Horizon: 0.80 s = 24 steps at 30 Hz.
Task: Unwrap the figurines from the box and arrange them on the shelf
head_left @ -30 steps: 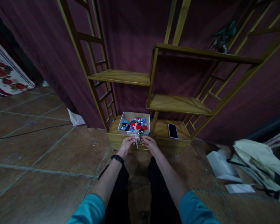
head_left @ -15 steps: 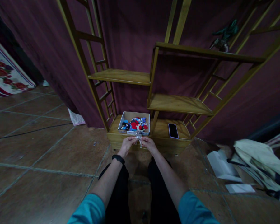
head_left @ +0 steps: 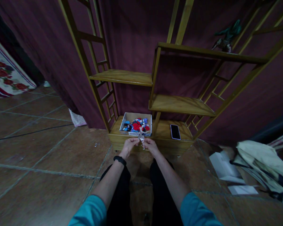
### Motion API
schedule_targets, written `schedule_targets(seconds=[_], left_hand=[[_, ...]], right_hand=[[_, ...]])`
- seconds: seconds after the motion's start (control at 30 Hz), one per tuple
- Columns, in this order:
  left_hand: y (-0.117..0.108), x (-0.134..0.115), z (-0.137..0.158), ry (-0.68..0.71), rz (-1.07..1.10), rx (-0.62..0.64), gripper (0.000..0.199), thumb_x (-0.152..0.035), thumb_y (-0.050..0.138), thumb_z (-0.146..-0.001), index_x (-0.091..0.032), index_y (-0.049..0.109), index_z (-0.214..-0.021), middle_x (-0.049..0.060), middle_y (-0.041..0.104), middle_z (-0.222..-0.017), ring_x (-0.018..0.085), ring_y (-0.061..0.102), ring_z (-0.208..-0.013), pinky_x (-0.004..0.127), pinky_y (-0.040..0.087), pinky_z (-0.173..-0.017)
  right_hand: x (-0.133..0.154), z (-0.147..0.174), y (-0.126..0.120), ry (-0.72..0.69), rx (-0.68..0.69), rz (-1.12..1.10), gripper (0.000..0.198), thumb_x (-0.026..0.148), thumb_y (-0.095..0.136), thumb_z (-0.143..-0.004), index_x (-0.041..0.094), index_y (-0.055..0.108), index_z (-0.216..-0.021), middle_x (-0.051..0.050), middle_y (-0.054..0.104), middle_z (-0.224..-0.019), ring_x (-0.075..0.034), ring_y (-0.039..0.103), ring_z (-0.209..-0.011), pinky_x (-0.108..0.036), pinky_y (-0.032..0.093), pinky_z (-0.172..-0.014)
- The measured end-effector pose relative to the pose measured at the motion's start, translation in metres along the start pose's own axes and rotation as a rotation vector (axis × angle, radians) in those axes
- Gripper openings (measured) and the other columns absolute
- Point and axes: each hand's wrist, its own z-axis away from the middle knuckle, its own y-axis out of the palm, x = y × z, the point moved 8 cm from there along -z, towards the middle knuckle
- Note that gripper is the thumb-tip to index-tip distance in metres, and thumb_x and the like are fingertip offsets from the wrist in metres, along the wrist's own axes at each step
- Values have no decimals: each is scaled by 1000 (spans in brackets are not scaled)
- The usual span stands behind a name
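Between my two hands is a small crinkled clear plastic wrapper (head_left: 141, 138), too small to tell whether anything is inside it. My left hand (head_left: 129, 147) pinches its left side, and my right hand (head_left: 151, 146) pinches its right side. Just beyond them, an open cardboard box (head_left: 152, 121) sits on the low wooden shelf. Small figures and pieces (head_left: 136, 126) in red, blue, black and white fill it in a loose heap.
The wooden shelf unit (head_left: 122, 77) stands in front of a purple curtain. A phone (head_left: 175, 131) lies on its low board, and a green figurine (head_left: 227, 36) stands higher up. On the floor at right are a white box (head_left: 224, 166) and a pale cloth bag (head_left: 257, 157).
The plastic wrapper has shifted slightly right and changed shape between my fingers. Both hands stay in almost the same place.
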Motion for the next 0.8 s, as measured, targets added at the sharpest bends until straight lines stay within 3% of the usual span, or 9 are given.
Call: schedule_targets(seconds=[0.4,0.8], left_hand=[[6,-8,6,6,-10,38,34,-33,78,-53,-11,71,-78,3,63,-61,8,49,-51,22,37,-53],[1,-14,9,26,40,-44,34,-36,77,-55,-12,68,-78,3,63,-64,10,53,-58,22,39,-54]], right_hand=[[-3,-1,-4,59,-37,-126,40,40,79,-42,17,66,-71,-1,65,-67,-13,60,-60,-31,52,-64],[-2,-1,-6,51,3,-149,39,37,79,-49,17,67,-80,-3,68,-78,-14,63,-69,-31,52,-70]])
